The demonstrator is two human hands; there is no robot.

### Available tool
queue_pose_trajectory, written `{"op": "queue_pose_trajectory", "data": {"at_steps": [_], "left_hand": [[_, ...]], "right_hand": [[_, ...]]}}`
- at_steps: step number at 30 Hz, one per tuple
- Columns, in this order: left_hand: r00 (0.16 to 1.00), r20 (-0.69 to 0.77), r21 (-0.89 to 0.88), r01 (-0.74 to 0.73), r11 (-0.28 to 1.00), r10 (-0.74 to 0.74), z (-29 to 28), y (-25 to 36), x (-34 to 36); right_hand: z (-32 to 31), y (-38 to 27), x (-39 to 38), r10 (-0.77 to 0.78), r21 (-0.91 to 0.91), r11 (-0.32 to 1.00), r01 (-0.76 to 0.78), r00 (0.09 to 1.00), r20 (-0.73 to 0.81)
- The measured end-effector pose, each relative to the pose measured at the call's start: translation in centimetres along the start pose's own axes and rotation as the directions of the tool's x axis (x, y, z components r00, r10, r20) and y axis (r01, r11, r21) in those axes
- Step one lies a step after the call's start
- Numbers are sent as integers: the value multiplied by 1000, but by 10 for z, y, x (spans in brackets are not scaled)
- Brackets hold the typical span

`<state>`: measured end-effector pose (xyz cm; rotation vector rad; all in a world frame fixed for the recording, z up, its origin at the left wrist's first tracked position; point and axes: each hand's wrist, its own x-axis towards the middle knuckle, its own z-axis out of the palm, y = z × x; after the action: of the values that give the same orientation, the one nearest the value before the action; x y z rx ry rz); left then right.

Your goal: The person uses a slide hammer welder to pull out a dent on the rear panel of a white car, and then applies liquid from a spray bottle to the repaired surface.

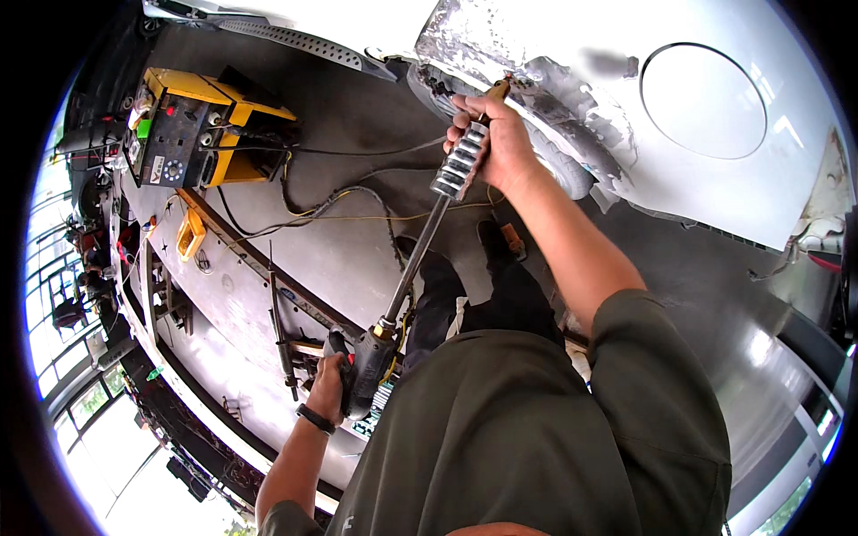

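A dent puller slide hammer (418, 259) slants across the view, from near my waist up to a white car body (617, 36). My left hand (328, 391) is closed round its black pistol-style handle (365, 371). Up by the far end, my right hand (508, 147) wraps the ribbed metal sliding weight (460, 161). Beyond that hand, the brass-coloured tip (499, 88) meets the edge of a scraped, bare-metal patch (559, 80) above the wheel arch; whether it is fixed there I cannot tell. My right palm hides part of the weight.
A yellow and black machine (170, 138) with a dial stands at the upper left. Cables (357, 192) trail across the floor. A brown rail (304, 304), a yellow tray (190, 234) and another long rod tool (281, 344) lie at left. My feet stand below the car.
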<state>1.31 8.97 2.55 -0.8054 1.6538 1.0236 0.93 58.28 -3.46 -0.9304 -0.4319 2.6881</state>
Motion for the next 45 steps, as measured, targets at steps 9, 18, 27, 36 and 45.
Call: {"op": "queue_pose_trajectory", "data": {"at_steps": [9, 18, 27, 36, 45], "left_hand": [[999, -48, -57, 2, 998, -5, -22, -29, 20], [999, -13, -104, -39, 994, 38, 38, -107, 64], [1000, 13, -142, -9, 990, 11, 76, -146, 87], [987, -15, -43, -158, 987, 157, 97, -110, 64], [993, -112, -165, 22, 986, -41, 98, -92, 54]], "right_hand": [[28, 151, -112, 298, 59, 954, -295, 952, -70], [-25, 130, -107, 379, -187, 894, -408, 909, -172], [-46, 129, -98, 339, -308, 869, -387, 920, -198], [-40, 126, -92, 348, -316, 865, -389, 920, -181], [-33, 125, -93, 373, -280, 873, -400, 916, -145]]}}
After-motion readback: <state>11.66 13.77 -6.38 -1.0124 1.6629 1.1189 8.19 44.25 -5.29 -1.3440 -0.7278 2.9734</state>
